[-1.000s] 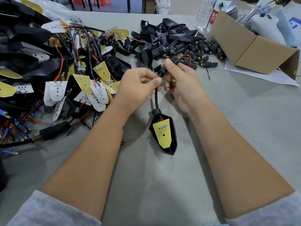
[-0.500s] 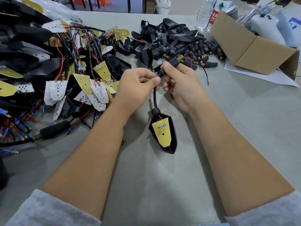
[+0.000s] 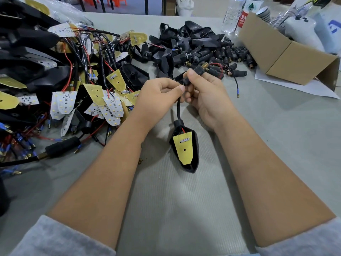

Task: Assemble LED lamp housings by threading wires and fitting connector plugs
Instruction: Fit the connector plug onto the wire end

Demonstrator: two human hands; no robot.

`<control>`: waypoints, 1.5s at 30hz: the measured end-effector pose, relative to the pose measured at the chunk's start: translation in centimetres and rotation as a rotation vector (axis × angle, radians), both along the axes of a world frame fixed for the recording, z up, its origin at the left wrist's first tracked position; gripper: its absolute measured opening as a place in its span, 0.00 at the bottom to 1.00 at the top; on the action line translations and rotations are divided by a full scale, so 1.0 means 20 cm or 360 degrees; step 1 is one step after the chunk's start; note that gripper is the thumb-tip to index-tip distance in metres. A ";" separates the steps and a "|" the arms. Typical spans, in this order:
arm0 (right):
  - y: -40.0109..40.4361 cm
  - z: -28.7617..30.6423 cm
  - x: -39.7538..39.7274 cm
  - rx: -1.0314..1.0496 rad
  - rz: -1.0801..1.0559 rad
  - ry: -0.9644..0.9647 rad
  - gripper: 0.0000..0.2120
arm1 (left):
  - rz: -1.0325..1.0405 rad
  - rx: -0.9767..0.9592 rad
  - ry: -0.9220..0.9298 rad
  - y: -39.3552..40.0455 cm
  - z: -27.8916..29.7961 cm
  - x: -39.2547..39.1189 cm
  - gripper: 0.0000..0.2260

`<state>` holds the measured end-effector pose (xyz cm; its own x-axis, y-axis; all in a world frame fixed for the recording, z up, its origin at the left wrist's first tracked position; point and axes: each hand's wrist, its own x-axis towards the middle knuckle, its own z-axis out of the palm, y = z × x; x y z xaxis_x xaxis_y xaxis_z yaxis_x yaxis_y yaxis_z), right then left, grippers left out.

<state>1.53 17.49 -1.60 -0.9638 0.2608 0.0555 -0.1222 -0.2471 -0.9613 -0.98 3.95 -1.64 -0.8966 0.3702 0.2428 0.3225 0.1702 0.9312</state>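
Assembly workshop, bench (image 3: 276, 145) heaped with wired LED boards (image 3: 66, 102), loose black housings (image 3: 184, 37), connector plugs (image 3: 230, 54), cardboard box (image 3: 287, 58)

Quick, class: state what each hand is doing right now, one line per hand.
Left hand: fingers curled, pinching the black cable above the lamp housing.
Right hand: fingers curled, gripping the connector plug.

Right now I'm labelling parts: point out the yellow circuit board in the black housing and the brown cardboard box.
yellow circuit board (image 3: 183, 148), head view, board centre.
brown cardboard box (image 3: 287, 58), head view, side panel.
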 end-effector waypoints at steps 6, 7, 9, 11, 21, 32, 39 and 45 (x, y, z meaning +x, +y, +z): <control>0.04 0.00 -0.01 -0.0296 -0.0216 0.0006 0.08 | -0.0097 -0.0262 -0.0068 0.00 0.01 0.00 0.09; 0.04 0.00 -0.01 -0.0295 -0.0224 -0.0002 0.08 | -0.0127 -0.0268 -0.0064 -0.01 0.01 0.01 0.08; 0.04 0.00 -0.01 -0.0252 -0.0225 -0.0015 0.09 | -0.0148 -0.0268 -0.0038 -0.01 0.01 0.01 0.08; 0.03 0.00 -0.01 -0.0156 -0.0219 -0.0037 0.10 | -0.0142 -0.0269 -0.0016 -0.01 0.01 0.01 0.07; -0.02 0.00 0.00 0.0271 -0.0097 -0.0077 0.12 | -0.0119 -0.0234 0.0104 -0.01 0.00 0.00 0.11; 0.01 0.00 -0.02 -0.0088 -0.0241 -0.0009 0.11 | -0.0145 -0.0301 -0.0068 0.00 0.03 0.02 0.14; -0.02 -0.02 -0.02 0.0241 -0.0091 -0.0025 0.14 | -0.0137 -0.0293 0.0004 -0.01 0.03 0.02 0.14; -0.01 -0.02 -0.02 0.0191 -0.0080 -0.0030 0.13 | -0.0132 -0.0247 0.0020 0.00 0.02 0.02 0.14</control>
